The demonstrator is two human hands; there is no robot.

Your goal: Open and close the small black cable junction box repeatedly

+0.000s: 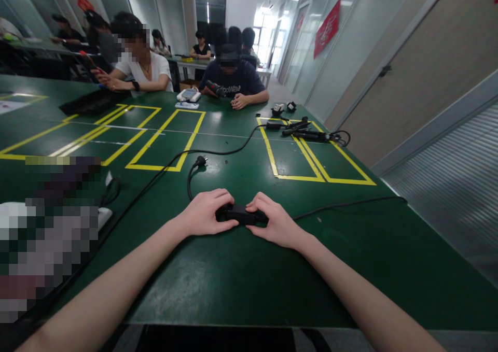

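A black power adapter brick (241, 214) lies on the green table (249, 279) just ahead of me. My left hand (204, 212) is curled around its left end and my right hand (272, 220) grips its right end, fingers bent over the top. One black cable (350, 205) runs from the brick off to the right. Another cable loops up on the left to a plug (200, 161) lying on the table.
Yellow tape rectangles (167, 139) mark the tabletop. More black adapters and cables (307, 133) lie at the far right. A white device (189, 95) sits at the far side, where two people are seated. A long black cable (225, 152) crosses the table. A blurred patch covers the left.
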